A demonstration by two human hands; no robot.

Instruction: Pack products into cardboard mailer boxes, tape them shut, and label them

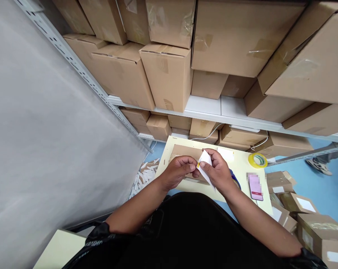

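A folded-looking white paper slip (pixel 205 157) with a small yellow mark at its edge is held up between my two hands. My right hand (pixel 218 170) grips it, thumb across its face. At the yellow mark, the fingers of my left hand (pixel 179 172) are pinched together against the slip's edge. Below both hands, a flat cardboard box (pixel 184 150) lies on the cream table (pixel 243 154), partly covered by them. A blue object (pixel 235 178), mostly hidden, rests just behind my right wrist.
On the table are a white paper (pixel 225 154), a yellow tape roll (pixel 251 160) and a phone (pixel 255 185). Shelves (pixel 202 106) full of cartons rise ahead. Labelled boxes (pixel 304 203) lie on the floor at right, white scraps (pixel 145 175) at left. Another person's shoe (pixel 320 167) shows.
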